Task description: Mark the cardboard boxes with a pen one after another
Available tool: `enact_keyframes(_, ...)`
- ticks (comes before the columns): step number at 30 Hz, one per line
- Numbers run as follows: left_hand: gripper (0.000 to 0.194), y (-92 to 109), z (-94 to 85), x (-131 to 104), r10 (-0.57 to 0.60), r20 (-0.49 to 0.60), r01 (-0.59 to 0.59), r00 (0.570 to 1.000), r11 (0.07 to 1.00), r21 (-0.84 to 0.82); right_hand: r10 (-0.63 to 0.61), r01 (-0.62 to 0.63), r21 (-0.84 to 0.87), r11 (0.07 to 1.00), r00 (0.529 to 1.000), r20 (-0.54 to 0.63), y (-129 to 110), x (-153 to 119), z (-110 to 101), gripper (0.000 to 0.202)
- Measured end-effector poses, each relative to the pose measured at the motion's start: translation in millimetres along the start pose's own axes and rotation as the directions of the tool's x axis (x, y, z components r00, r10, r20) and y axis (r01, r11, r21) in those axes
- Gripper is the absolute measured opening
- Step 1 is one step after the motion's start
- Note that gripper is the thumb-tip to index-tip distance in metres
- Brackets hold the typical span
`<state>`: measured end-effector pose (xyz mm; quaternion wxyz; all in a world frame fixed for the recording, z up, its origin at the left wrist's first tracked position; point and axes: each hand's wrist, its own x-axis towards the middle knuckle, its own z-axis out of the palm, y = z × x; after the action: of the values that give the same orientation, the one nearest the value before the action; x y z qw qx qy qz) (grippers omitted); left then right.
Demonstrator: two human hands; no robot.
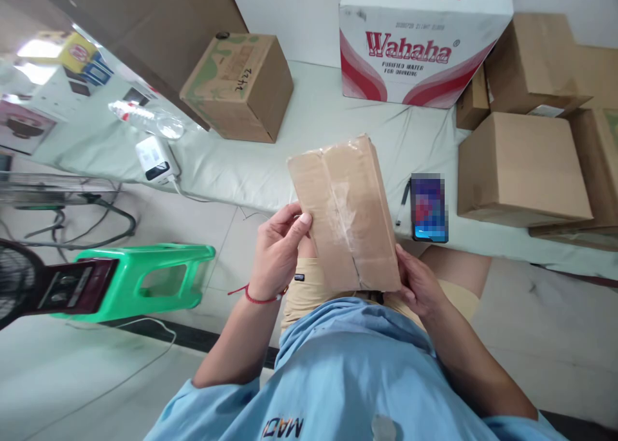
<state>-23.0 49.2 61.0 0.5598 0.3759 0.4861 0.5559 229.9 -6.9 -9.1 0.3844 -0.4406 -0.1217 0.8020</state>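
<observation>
A flat brown cardboard box is held in front of my body, tilted, with clear tape along its middle seam. My left hand grips its left edge, thumb on the top face and fingers partly hidden behind. At the lower right corner my right hand holds the box, fingers reaching under it. Beyond the right side of the box, a phone with a lit, blurred-out screen lies on the cloth-covered table. A dark pen lies beside the phone.
A Wahaba-style white and red water carton stands at the back. Brown boxes are stacked on the right; another box sits back left. Nearby are a plastic bottle, a white power bank, a green stool and a fan.
</observation>
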Motion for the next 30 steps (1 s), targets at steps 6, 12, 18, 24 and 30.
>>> enact_keyframes(6,0.037,-15.3,-7.0,3.2,-0.072,0.004,0.072,0.997,0.997,0.035,0.045,-0.039,-0.082,0.996,0.996,0.079,4.9,3.1,-3.8,0.064)
enact_keyframes(12,0.043,-27.5,-13.5,1.8,-0.124,-0.044,0.12,0.991,0.989,-0.082,-0.048,0.055,-0.358,0.932,0.998,0.027,0.3,-4.7,0.2,0.075)
enact_keyframes(18,0.049,-35.9,-23.7,0.7,-0.093,-0.009,0.093,0.996,0.995,-0.044,-0.148,0.089,-0.383,0.919,0.981,-0.126,-2.2,-4.7,-10.2,0.068)
enact_keyframes(24,0.076,-34.4,-34.1,-2.2,0.01,0.018,-0.008,1.0,0.993,-0.114,-0.061,0.036,-0.245,0.969,0.994,-0.095,7.0,-5.1,-0.3,0.072)
enact_keyframes(30,0.041,-26.8,-63.7,-16.3,-0.009,-0.051,0.007,0.999,0.999,-0.037,-0.256,0.229,-0.301,0.926,0.965,-0.054,22.9,-9.7,7.2,0.052)
